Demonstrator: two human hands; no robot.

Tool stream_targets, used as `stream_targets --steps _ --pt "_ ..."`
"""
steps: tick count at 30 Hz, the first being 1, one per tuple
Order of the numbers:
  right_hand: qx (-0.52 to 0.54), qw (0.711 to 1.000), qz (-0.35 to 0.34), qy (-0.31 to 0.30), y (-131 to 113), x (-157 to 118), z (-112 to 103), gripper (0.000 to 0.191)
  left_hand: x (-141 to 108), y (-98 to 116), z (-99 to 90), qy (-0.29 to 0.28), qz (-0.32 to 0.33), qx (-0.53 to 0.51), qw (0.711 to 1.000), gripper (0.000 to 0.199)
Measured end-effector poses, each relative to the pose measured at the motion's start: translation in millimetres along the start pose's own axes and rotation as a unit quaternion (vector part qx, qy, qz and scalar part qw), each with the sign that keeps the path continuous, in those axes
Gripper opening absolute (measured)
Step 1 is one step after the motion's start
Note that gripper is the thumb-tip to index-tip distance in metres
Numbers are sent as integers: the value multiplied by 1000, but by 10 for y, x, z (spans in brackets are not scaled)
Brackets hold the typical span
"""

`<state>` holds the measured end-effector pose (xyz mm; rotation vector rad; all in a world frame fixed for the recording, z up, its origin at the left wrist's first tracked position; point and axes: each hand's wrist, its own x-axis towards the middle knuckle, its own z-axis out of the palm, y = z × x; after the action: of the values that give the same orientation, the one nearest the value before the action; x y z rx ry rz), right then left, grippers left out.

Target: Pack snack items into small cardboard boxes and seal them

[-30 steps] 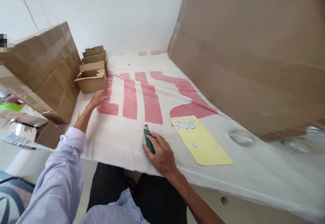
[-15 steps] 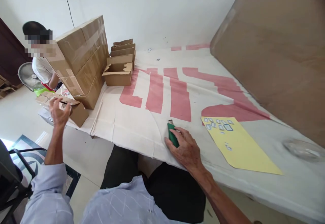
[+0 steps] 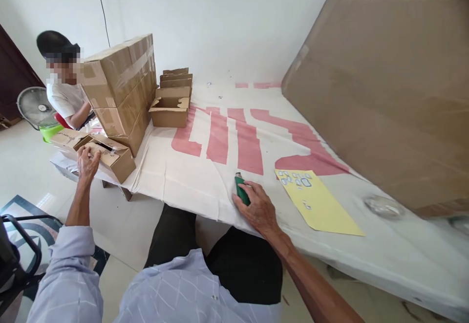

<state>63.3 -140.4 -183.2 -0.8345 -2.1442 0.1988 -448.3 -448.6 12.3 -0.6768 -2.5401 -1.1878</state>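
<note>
My right hand [image 3: 258,206] rests at the table's front edge, its fingers closed round a green-handled cutter [image 3: 242,190] with a short metal tip pointing away from me. At the left, my left hand [image 3: 88,161] lies with fingers spread and bent at the near side of a small cardboard box [image 3: 122,163], which has a dark slot in its top. To the right of my right hand, a yellow sheet [image 3: 320,208] with several small blue-edged stickers lies on the cloth-covered table [image 3: 198,186].
Taped cartons [image 3: 126,88] are stacked behind the small box. Beside them stands an open brown box [image 3: 169,113] with others behind. A large cardboard sheet [image 3: 384,83] leans at the right. A person in a black cap [image 3: 54,44] sits at the far left, near a fan [image 3: 34,107].
The view has shifted somewhat. My left hand has come down onto the small box, and more of the box's top shows. My right hand still holds the cutter.
</note>
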Motion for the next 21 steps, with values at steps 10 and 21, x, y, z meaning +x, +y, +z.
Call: stream_targets --steps 10,21 --pt "-1 1000 -3 -2 61 0 45 35 -530 267 69 -3 78 -2 997 40" --pt "23 1000 15 -9 33 39 22 35 -577 462 137 -106 13 -116 988 62"
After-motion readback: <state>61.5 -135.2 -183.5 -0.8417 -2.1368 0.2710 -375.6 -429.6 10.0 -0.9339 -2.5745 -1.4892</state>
